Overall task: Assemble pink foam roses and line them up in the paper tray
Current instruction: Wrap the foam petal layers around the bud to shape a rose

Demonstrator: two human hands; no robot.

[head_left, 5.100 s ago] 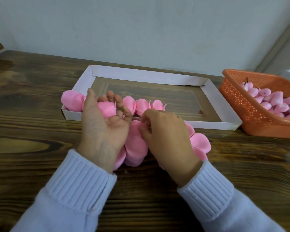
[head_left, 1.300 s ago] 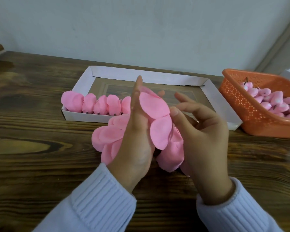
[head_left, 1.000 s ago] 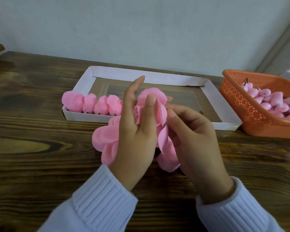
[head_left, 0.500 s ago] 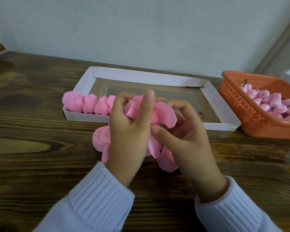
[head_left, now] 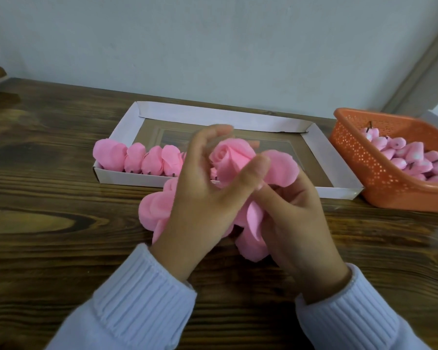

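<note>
Grips a half-wrapped pink foam rose at frame centre with the left hand: thumb pressed across an outer petal, fingers curled up behind the bloom. Pinches the lower ends of the petals from beneath with the right hand, fingers bent round the foam just right of centre. Both hands clamped on the same flower, close against each other. Holds the rose above the dark wood-grain counter, just in front of the near wall of the shallow white paper tray, bloom facing up and slightly toward the tray, stem end hidden between the palms.

Inside the tray, along its near wall at centre left: a row of finished pink roses, side by side, dark stem ends toward the near wall. Right of that row, bare tray floor. Below and left of the left hand, a loose heap of flat pink foam petals on the counter. At the right edge, an orange perforated plastic basket of small pink foam buds on dark stubs.

Looks like the wrapping step, not yet finished, with one broad petal flaring loose at right. Next free slot: straight beyond the hands, at the right end of the row, partly hidden behind the left hand. Probably calls for tipping the rose's long axis from upright to lying like its neighbours. Left hand nearer that slot.
</note>
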